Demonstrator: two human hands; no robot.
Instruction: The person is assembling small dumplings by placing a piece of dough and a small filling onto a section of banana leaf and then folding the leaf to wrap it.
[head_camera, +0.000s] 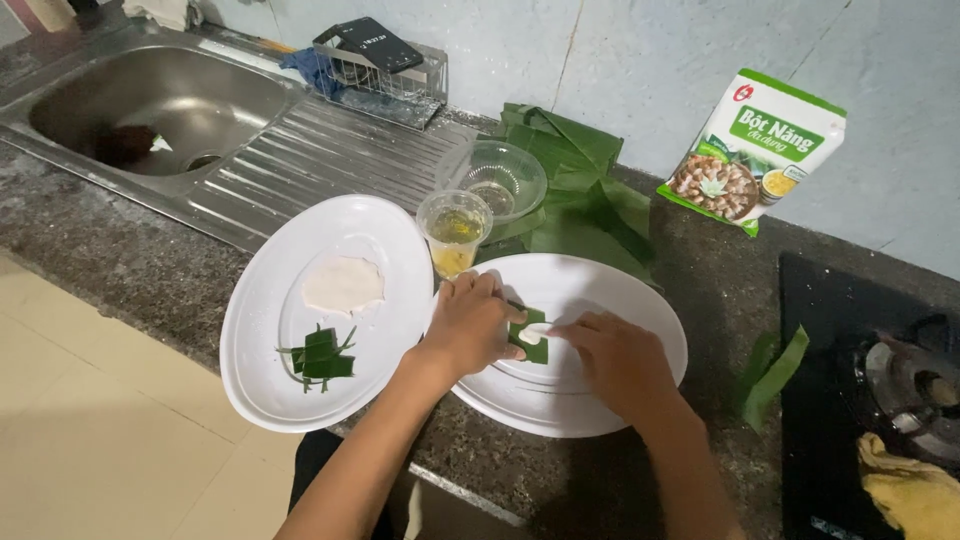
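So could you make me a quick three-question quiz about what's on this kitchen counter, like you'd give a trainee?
1. True or false: both hands are over the right-hand white plate.
2. What lies on the left white plate? A) a spoon B) pale dough and cut leaf strips C) an egg
3. What stands between the two plates, at their far edge?

Key
1. True; they touch a small green leaf piece with white dough on it.
2. B: dough, leaf strips.
3. A clear plastic cup with yellowish liquid.
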